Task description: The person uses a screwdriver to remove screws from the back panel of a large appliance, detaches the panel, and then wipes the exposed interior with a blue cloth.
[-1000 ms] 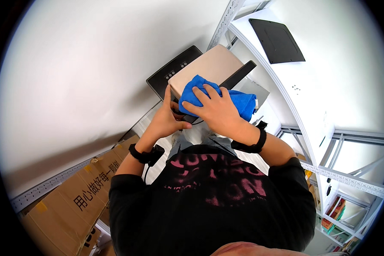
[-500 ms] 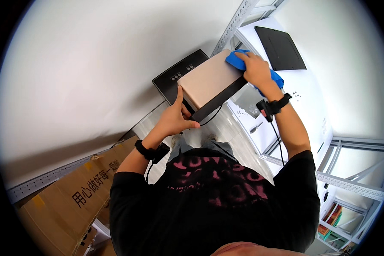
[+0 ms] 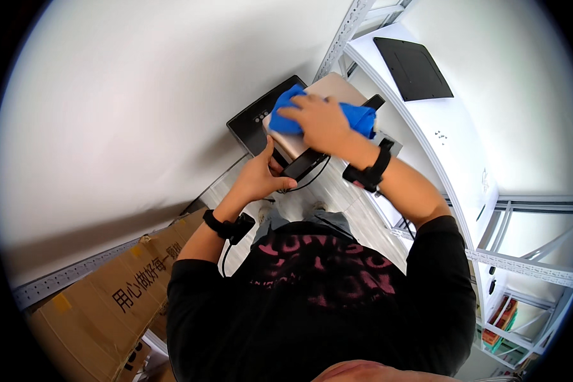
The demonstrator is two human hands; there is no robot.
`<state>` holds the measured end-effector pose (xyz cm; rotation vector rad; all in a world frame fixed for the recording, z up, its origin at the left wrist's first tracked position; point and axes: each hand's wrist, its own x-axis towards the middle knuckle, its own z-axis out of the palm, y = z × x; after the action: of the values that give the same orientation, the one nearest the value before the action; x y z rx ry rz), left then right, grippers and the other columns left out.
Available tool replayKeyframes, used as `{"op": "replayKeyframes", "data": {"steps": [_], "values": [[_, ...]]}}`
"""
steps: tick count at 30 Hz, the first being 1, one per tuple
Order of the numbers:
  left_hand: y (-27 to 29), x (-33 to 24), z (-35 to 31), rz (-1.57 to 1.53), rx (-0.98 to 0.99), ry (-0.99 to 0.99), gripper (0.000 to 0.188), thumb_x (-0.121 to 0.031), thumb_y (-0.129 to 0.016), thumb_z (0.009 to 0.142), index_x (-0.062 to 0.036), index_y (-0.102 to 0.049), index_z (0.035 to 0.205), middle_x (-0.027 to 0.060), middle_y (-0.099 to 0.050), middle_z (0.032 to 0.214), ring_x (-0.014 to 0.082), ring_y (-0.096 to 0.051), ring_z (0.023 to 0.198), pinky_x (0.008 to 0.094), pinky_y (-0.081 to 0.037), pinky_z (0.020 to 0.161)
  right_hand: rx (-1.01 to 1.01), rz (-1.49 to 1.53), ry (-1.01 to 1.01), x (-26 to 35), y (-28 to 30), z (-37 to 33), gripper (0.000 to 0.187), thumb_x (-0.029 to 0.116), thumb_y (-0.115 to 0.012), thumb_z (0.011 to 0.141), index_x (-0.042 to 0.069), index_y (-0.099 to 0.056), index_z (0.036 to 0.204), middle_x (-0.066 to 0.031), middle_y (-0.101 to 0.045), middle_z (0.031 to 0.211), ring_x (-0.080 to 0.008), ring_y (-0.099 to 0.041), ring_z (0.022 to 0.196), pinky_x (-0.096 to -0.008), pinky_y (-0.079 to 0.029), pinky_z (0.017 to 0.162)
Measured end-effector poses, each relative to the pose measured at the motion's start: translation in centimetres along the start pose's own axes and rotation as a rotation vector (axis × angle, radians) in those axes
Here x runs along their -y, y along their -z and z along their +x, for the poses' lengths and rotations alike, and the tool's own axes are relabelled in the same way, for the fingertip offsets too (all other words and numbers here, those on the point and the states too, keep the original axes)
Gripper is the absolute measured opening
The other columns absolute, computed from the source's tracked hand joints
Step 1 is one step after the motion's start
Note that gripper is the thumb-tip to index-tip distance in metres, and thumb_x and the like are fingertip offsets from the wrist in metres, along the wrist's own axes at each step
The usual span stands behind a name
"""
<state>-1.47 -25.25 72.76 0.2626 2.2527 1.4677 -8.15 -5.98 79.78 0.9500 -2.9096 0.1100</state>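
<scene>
In front of me is a box-shaped device (image 3: pixel 335 87) with a pale pink-gold cover and a dark near side. My left hand (image 3: pixel 260 177) grips its near left corner, the forefinger along the cover's edge and the thumb on the dark side. A blue cloth (image 3: pixel 288 114) lies bunched on the cover toward its left end. My right hand (image 3: pixel 321 125) holds the cloth and presses it to that surface, slightly blurred. Behind the device, a flat black panel (image 3: pixel 247 125) with small round buttons is partly covered by it. A black cable (image 3: pixel 318 175) hangs below the device.
On the curved-looking white shelf (image 3: pixel 465 172) at right lie a black plate (image 3: pixel 415 69) and several small loose pieces (image 3: pixel 440 136). Metal shelf frames (image 3: pixel 528 267) stand at lower right. A large cardboard box (image 3: pixel 99 305) occupies the lower left, below the white wall (image 3: pixel 121 95).
My right hand has swept the blue cloth leftward across the cover, from its right end toward its left end. My left hand keeps its hold on the corner.
</scene>
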Motion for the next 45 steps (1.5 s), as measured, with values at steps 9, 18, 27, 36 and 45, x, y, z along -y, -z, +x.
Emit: {"op": "replayKeyframes", "data": {"steps": [9, 18, 27, 36, 45], "values": [[-0.2, -0.7, -0.4, 0.014, 0.006, 0.002, 0.123, -0.034, -0.088, 0.057, 0.011, -0.013, 0.143, 0.0105, -0.063, 0.081, 0.0208, -0.063, 0.073, 0.0267, -0.049, 0.07, 0.014, -0.11, -0.373, -8.4, -0.2, 0.9, 0.052, 0.007, -0.058, 0.073, 0.027, -0.058, 0.122, -0.0059, -0.059, 0.113, -0.0292, -0.057, 0.106, -0.0516, -0.044, 0.084], [-0.2, 0.3, -0.2, 0.041, 0.058, 0.001, 0.116, -0.026, -0.088, 0.059, 0.0071, -0.017, 0.145, 0.0091, -0.063, 0.08, 0.019, -0.063, 0.074, 0.0285, -0.05, 0.069, -0.105, -0.067, 0.124, 4.6, -0.5, -1.7, 0.049, 0.016, -0.067, 0.07, 0.028, -0.059, 0.117, -0.0041, -0.056, 0.114, -0.0258, -0.054, 0.107, -0.0454, -0.042, 0.084], [-0.7, -0.6, -0.8, -0.019, -0.022, 0.002, 0.118, -0.037, -0.086, 0.059, 0.0075, -0.019, 0.144, 0.0104, -0.065, 0.082, 0.0235, -0.064, 0.075, 0.029, -0.05, 0.072, -0.067, -0.035, -0.311, -11.0, 0.8, -2.1, 0.06, -0.003, -0.055, 0.065, 0.02, -0.06, 0.12, -0.0077, -0.06, 0.12, -0.0313, -0.057, 0.107, -0.0399, -0.05, 0.082], [-0.7, -0.1, -0.8, -0.004, -0.038, 0.006, 0.116, -0.035, -0.087, 0.06, 0.007, -0.019, 0.144, 0.0097, -0.065, 0.081, 0.0222, -0.064, 0.074, 0.028, -0.05, 0.071, -0.208, -0.073, -0.215, -3.1, -0.1, -7.3, 0.062, -0.005, -0.055, 0.066, 0.024, -0.061, 0.121, -0.0081, -0.057, 0.124, -0.027, -0.051, 0.117, -0.0515, -0.037, 0.091], [-1.4, 1.2, 0.2, -0.092, -0.048, -0.061, 0.108, -0.02, -0.085, 0.064, 0.0063, -0.019, 0.145, 0.0069, -0.059, 0.079, 0.0139, -0.06, 0.071, 0.025, -0.049, 0.068, -0.345, 0.106, -0.089, 4.2, -1.0, -9.3, 0.059, -0.002, -0.064, 0.061, 0.023, -0.062, 0.115, -0.003, -0.06, 0.118, -0.0243, -0.053, 0.113, -0.046, -0.033, 0.092]]}}
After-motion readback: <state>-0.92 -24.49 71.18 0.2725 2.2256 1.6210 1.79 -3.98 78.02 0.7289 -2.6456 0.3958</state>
